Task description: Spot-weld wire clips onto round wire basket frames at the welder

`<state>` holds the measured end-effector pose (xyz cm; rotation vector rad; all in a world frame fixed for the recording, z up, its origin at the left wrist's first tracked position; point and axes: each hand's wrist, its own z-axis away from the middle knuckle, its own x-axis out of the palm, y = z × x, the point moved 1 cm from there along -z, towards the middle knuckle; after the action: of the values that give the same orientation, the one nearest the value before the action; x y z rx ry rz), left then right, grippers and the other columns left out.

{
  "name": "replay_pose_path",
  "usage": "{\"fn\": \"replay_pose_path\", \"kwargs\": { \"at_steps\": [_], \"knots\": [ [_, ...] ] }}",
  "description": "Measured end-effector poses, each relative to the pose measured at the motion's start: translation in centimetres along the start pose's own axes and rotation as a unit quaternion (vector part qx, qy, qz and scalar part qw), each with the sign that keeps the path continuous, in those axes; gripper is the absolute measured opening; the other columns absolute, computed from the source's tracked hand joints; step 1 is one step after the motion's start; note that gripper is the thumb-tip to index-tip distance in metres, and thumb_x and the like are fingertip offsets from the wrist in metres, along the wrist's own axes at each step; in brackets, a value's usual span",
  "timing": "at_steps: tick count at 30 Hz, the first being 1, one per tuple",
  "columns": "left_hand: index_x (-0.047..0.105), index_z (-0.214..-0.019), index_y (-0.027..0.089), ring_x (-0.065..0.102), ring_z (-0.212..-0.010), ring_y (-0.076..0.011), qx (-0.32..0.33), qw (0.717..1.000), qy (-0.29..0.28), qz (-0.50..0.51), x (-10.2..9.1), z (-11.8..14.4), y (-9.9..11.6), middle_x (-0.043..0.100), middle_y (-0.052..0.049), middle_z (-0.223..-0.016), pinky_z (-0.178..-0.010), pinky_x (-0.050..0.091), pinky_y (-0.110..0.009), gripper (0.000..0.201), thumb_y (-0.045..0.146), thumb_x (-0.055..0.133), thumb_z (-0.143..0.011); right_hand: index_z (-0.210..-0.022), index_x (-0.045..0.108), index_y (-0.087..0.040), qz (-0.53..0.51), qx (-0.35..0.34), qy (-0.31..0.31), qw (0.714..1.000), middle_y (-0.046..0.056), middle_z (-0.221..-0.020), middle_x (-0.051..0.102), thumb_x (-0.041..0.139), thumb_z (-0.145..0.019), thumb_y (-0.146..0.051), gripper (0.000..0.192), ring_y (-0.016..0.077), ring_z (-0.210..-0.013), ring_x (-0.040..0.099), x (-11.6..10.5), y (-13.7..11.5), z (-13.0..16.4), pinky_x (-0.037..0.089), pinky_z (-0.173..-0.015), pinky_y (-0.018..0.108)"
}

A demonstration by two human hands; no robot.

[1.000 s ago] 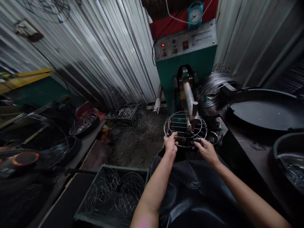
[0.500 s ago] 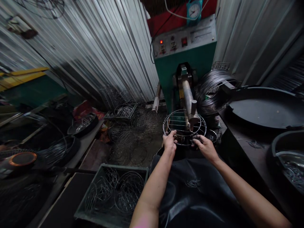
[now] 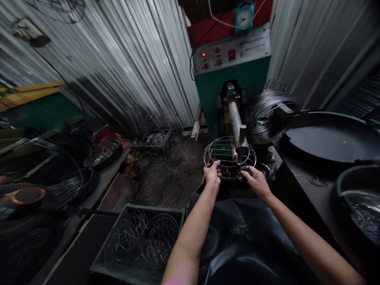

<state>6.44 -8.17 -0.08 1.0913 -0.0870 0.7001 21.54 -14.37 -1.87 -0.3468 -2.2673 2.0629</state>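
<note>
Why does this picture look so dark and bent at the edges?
Head view: light glares off the corrugated metal wall, while the bench and black apron sink into shadow; the wide lens bows the walls outward; the round wire rack in both hands stays fairly sharp.

Green crate (image 3: 139, 241) of loose wire rings sits low to my left. Wire coil (image 3: 265, 114) hangs beside a dark round pan (image 3: 329, 136) on the right surface (image 3: 314, 186). Steel bowl (image 3: 360, 202) at far right edge. Blue clock (image 3: 244, 16) up top. Corrugated metal wall (image 3: 118, 67) on the left, more wire racks piled on the floor (image 3: 166, 174).
</note>
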Motion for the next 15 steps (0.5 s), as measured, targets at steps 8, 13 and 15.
{"fn": "replay_pose_path", "kwargs": {
  "at_steps": [8,13,15],
  "knots": [
    [0.043,-0.076,0.017,0.036,-0.040,-0.0039,-0.008,0.999,0.025,-0.026,0.5,0.1,-0.2,0.043,0.007,-0.056,-0.035,0.018,-0.017,0.039,0.020,0.077,-0.055,-0.081,0.061,-0.018,0.002,0.003,-0.003,1.000,0.004,-0.070,0.067,0.063,-0.071,-0.052,0.035,0.0188,-0.059,0.064,0.0,-0.6,-0.5,0.051,-0.059,0.030],
    [0.051,-0.083,0.017,0.043,-0.049,-0.0066,-0.066,0.994,-0.010,-0.087,-0.9,-1.2,1.1,0.046,0.004,-0.064,-0.044,0.037,-0.021,0.043,0.039,0.078,-0.058,-0.087,0.066,-0.018,-0.032,0.024,0.078,0.996,0.005,-0.080,0.069,0.067,-0.068,-0.052,0.039,0.0201,-0.067,0.065,-1.4,0.1,1.4,0.052,-0.064,0.031],
    [0.054,-0.084,0.017,0.046,-0.053,-0.0078,-0.102,0.987,-0.024,-0.124,-1.2,-2.6,2.4,0.047,0.003,-0.068,-0.052,0.044,-0.026,0.044,0.046,0.076,-0.059,-0.091,0.067,-0.018,-0.038,0.049,0.081,0.995,0.005,-0.079,0.068,0.066,-0.068,-0.052,0.041,0.0190,-0.065,0.063,-2.2,0.6,2.3,0.051,-0.063,0.031]
  ]
}}
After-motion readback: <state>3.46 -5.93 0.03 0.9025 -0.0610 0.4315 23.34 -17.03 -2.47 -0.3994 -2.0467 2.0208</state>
